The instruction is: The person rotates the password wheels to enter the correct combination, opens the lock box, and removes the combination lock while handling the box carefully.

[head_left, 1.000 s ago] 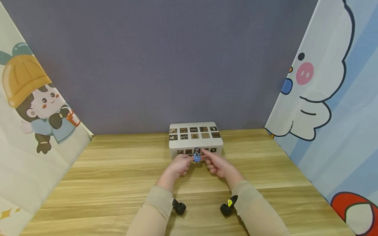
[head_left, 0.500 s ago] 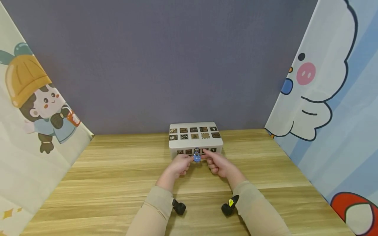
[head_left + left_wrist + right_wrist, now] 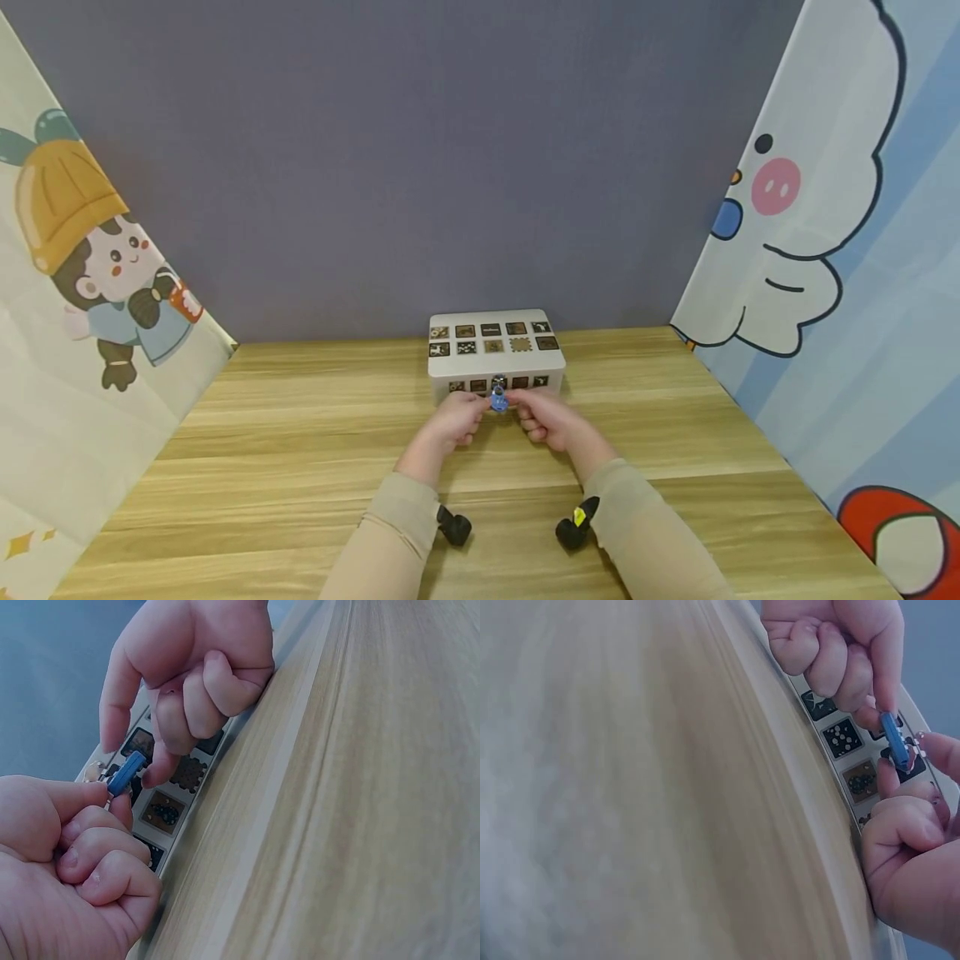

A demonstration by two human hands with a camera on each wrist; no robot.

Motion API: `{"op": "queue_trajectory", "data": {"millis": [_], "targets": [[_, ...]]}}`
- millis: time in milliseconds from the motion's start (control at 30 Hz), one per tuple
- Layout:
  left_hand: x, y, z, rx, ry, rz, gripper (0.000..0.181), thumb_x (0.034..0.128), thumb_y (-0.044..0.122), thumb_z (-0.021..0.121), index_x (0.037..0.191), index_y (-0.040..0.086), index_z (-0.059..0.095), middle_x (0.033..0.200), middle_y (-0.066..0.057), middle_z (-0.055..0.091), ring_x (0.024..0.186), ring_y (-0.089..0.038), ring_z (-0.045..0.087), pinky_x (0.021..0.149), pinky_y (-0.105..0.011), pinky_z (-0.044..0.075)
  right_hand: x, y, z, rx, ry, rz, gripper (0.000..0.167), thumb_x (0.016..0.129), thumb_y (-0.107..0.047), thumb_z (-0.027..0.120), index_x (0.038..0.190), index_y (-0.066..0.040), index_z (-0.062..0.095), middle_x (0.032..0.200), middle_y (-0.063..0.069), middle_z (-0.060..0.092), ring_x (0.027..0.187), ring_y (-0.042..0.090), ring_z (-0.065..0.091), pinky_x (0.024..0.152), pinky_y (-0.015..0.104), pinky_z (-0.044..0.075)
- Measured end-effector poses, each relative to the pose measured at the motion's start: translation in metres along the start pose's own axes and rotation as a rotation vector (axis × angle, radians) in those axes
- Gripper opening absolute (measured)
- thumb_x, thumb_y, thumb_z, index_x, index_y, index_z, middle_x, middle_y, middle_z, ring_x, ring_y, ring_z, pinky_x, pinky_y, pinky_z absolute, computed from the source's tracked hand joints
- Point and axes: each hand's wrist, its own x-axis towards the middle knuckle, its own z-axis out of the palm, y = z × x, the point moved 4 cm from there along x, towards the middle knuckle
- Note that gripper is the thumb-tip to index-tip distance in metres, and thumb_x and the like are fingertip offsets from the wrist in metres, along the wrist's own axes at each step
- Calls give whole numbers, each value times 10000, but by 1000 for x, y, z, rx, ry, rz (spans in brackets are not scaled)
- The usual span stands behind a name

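A small blue padlock [image 3: 498, 402] hangs at the front clasp of a white box [image 3: 517, 362] decorated with dark square pictures. My left hand [image 3: 453, 419] pinches one side of the padlock between thumb and index finger, its other fingers folded. From the opposite side, my right hand [image 3: 551, 419] has thumb and index finger around the padlock, the rest curled into the palm. Seen edge-on in the left wrist view, the padlock [image 3: 126, 774] lies close to the right index fingertip. Small silver parts show beside the padlock [image 3: 895, 741] in the right wrist view. Any digits are too small to read.
The box stands at the back of a wood-grain table [image 3: 300, 467], against a grey panel [image 3: 450, 167]. Printed cartoon curtains flank both sides. Black cameras [image 3: 454, 527] sit at the wrists, below beige sleeves.
My right index finger, earlier raised and extended beside the clasp, has come down and in to the padlock. The left hand and the box have hardly moved.
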Motion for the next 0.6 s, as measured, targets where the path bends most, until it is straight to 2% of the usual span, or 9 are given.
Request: {"op": "queue_trajectory", "data": {"millis": [367,600], "targets": [[6,-5,-2,0,-4,14,237,1046,171,534,1048,-49,624,587,80,332,460,-51,263,408,-187,249,6,4,4,-105,34,-36,226,945,-247,688,876,-45,615,555,-71,326,439,51,249,391,192,200],[6,-5,-2,2,-1,8,266,1046,174,537,1067,-82,604,574,80,318,452,-54,255,403,-190,242,8,6,5,-100,42,-42,241,950,-221,675,884,-9,580,550,-66,315,433,53,235,384,193,195]]}}
